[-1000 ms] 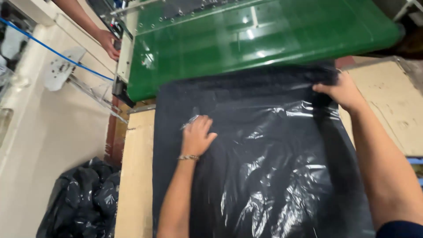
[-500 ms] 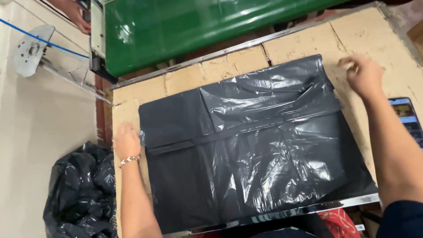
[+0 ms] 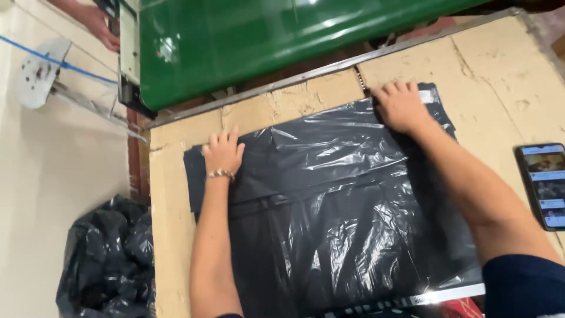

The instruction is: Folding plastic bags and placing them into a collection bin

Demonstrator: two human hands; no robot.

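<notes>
A glossy, crinkled black plastic bag (image 3: 335,206) is spread flat on a worn beige cardboard-covered worktable (image 3: 506,76), its surface scuffed and torn along the metal-edged far side. The left hand (image 3: 222,153), a thin metal bracelet (image 3: 220,174) at its wrist, is pressed open-palmed on the bag's far left corner. The right hand (image 3: 401,106) is laid flat, fingers spread, on the far right corner, beside a small white patch (image 3: 425,96) there. The hands are held well apart, neither clamped. A smooth green conveyor belt (image 3: 265,35) is seen beyond the table, a dark smartphone (image 3: 542,185) at the right, and a heap of black bags (image 3: 109,259) on the floor at the left.
</notes>
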